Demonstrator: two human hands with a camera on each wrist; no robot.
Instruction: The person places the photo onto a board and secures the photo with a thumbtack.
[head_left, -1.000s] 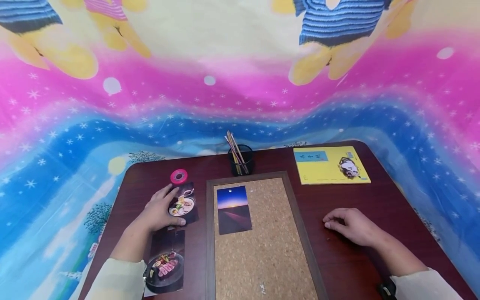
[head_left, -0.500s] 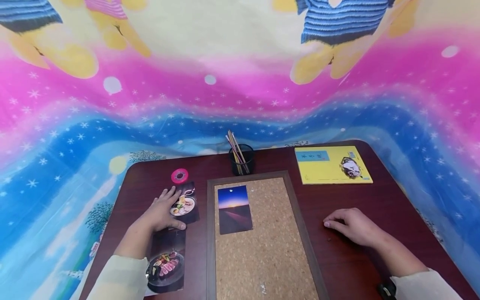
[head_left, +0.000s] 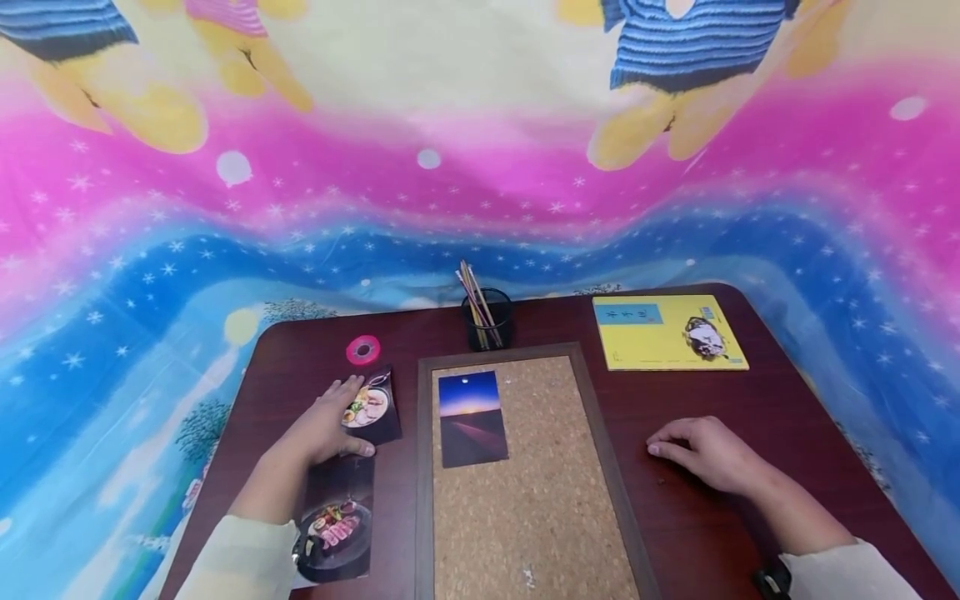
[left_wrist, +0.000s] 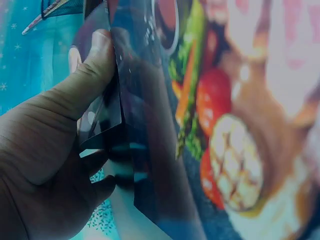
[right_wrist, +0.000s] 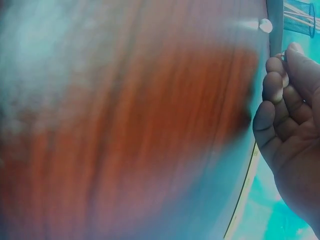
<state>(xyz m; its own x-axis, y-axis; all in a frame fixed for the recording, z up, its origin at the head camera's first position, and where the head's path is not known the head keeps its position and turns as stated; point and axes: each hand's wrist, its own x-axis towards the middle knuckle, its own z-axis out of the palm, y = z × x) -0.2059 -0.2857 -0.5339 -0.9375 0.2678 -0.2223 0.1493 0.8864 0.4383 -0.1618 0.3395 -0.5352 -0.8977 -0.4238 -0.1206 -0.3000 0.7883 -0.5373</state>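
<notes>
My left hand is spread at the left side of a photo of a food bowl. In the left wrist view its thumb lies across that photo, whose edge stands off the tabletop, with fingers behind and below. Just nearer lies a photo of sliced steak, partly under the wrist. At the right, my right hand rests on the table. Its thumb and forefinger tips meet round a small shiny thing, too small to name.
A framed corkboard lies between the hands, a sunset photo at its upper left with a whitish pin head. Behind are a pink tape roll, a black mesh cup of pencils and a yellow book.
The left hand's fingers have drawn closer in on the bowl photo, whose right edge has tilted slightly. The right hand stays put. The whole head view has shifted a little.
</notes>
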